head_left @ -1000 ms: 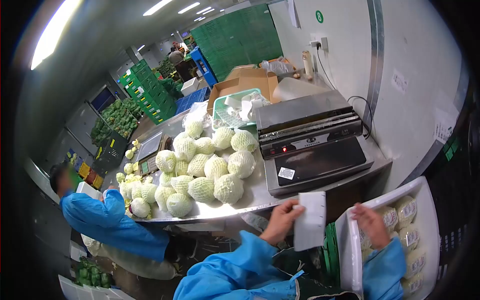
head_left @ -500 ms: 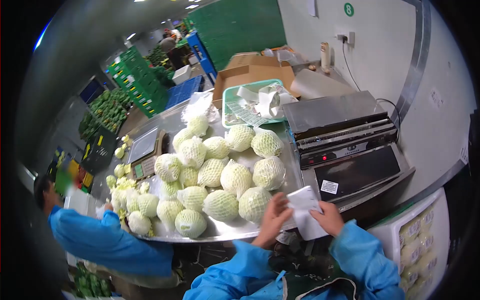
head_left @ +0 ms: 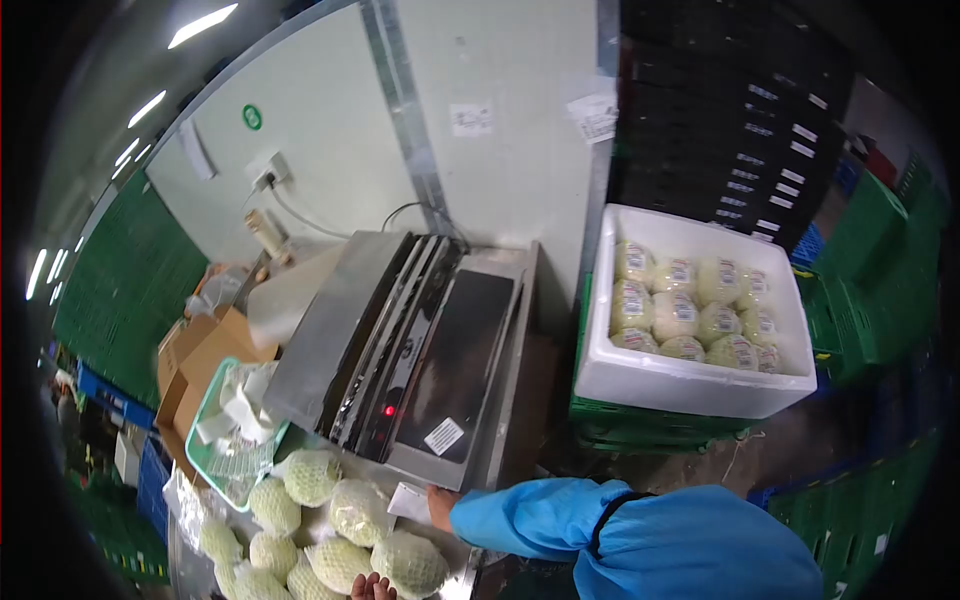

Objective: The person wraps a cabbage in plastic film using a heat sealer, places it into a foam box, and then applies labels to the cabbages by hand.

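Note:
My right hand (head_left: 440, 507) holds a small folded white paper (head_left: 408, 500) at the front edge of the steel table, just below the wrapping machine (head_left: 447, 380). Only the fingertips of my left hand (head_left: 373, 588) show at the bottom edge, apart and with nothing visible in them. They are close to a pale green, cabbage-like head (head_left: 410, 563) in a foam net. Several more netted heads (head_left: 311, 477) lie together to the left, some under clear film. A white label (head_left: 443, 435) lies on the machine's dark plate, and its red light is on.
A white foam box (head_left: 690, 388) holding rows of labelled, wrapped heads stands on green crates (head_left: 640, 428) to the right. Black crates (head_left: 700, 130) are stacked behind it. A green basket (head_left: 212, 400) with white strips and a cardboard box (head_left: 180, 400) are left of the machine.
My view has swung right, bringing the foam box fully into sight and leaving the co-worker out of it. My left hand has come away from the paper, which stays in my right hand.

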Demonstrator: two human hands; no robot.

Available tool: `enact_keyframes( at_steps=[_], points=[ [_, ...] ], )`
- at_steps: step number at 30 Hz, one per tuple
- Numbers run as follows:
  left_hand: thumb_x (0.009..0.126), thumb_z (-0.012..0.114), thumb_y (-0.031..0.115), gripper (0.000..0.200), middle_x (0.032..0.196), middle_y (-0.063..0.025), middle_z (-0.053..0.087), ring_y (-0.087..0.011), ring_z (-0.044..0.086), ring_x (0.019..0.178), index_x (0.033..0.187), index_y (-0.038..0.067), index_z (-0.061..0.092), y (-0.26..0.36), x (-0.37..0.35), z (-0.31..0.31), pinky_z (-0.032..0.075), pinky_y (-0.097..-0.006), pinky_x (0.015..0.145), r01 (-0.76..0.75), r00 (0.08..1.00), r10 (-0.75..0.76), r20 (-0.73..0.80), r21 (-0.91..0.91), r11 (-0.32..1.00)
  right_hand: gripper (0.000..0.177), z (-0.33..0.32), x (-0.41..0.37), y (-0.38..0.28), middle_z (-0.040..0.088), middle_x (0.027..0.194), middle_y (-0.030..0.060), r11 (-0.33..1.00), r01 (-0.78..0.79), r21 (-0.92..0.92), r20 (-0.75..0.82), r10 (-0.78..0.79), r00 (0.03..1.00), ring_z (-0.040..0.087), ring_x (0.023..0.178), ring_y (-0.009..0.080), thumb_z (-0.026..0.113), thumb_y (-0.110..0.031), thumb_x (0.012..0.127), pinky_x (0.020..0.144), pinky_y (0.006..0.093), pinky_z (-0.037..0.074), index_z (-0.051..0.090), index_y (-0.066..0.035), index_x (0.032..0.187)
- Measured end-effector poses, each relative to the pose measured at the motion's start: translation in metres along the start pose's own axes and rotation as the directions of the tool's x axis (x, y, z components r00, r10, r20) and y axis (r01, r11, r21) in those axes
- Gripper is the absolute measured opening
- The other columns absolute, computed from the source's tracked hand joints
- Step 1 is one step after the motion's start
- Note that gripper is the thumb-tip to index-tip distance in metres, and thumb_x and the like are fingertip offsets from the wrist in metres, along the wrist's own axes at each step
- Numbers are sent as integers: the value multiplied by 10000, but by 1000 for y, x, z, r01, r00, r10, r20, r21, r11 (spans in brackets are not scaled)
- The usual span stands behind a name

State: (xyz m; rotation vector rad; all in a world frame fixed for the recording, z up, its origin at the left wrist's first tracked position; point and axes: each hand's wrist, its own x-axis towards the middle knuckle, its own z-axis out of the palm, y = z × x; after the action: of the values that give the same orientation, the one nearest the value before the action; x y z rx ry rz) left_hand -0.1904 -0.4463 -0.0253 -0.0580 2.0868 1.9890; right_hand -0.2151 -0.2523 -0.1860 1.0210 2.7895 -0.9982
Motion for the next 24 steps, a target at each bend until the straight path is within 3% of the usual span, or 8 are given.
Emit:
enact_keyframes(
  at_steps=[2,7,8,9,10,13,18,24],
  points=[
    [866,550,103,388,1146,-148,518,-222,521,1027,1219,-13,440,-1,17,12,430,-329,876,-22,998,22,54,-9,1000,512,24,-1,8,556,1089,276,983,30,182,-118,-9,993,536,1044,379,426,-127,809,919,461,401,374,73,1278],
    [813,579,87,356,1022,-94,551,-188,530,972,1146,22,470,14,24,43,423,-304,847,-25,996,26,82,-10,1000,259,-86,-38,20,627,875,182,911,143,386,383,-299,874,605,810,275,542,-89,755,735,395,474,591,10,989],
    [836,589,128,296,1010,-71,567,-156,528,963,1101,17,516,14,22,44,420,-284,858,-140,985,126,115,122,983,277,-43,-30,66,631,872,159,801,326,502,193,-472,860,602,770,257,542,-82,755,709,383,478,591,7,1012],
    [848,587,123,309,1040,-57,568,-140,529,965,1130,25,505,15,15,55,421,-276,860,-133,985,133,108,-10,991,275,-113,-39,44,638,876,143,819,453,351,314,-559,767,609,765,210,539,-81,779,684,353,484,591,11,1033],
    [855,580,105,310,1042,-58,574,-138,526,986,1139,19,492,10,4,62,410,-275,879,-116,991,121,63,-88,989,321,-139,-48,42,635,916,193,841,300,451,414,-495,764,626,851,276,556,-199,814,752,368,477,573,42,1026],
    [865,578,85,310,1064,-61,577,-123,518,1008,1149,8,480,6,-50,66,395,-268,905,-51,998,40,-51,-227,972,268,-160,-49,65,653,833,158,793,349,499,505,-593,627,647,766,194,569,-136,820,672,310,493,583,46,1017],
    [860,601,146,314,1046,-80,598,-133,552,977,1129,4,522,-40,-155,50,428,-265,869,51,927,-93,-364,-123,991,189,-147,-62,79,626,778,141,817,82,570,711,-541,450,623,703,178,531,-68,858,668,287,521,561,85,967],
    [866,595,151,295,1014,-73,614,-124,567,965,1117,7,537,-56,-244,40,456,-255,829,73,807,-161,-568,-174,982,161,-124,-106,69,622,764,132,791,74,607,748,-601,281,623,689,177,522,-53,860,641,287,525,562,83,936]
  ],
)
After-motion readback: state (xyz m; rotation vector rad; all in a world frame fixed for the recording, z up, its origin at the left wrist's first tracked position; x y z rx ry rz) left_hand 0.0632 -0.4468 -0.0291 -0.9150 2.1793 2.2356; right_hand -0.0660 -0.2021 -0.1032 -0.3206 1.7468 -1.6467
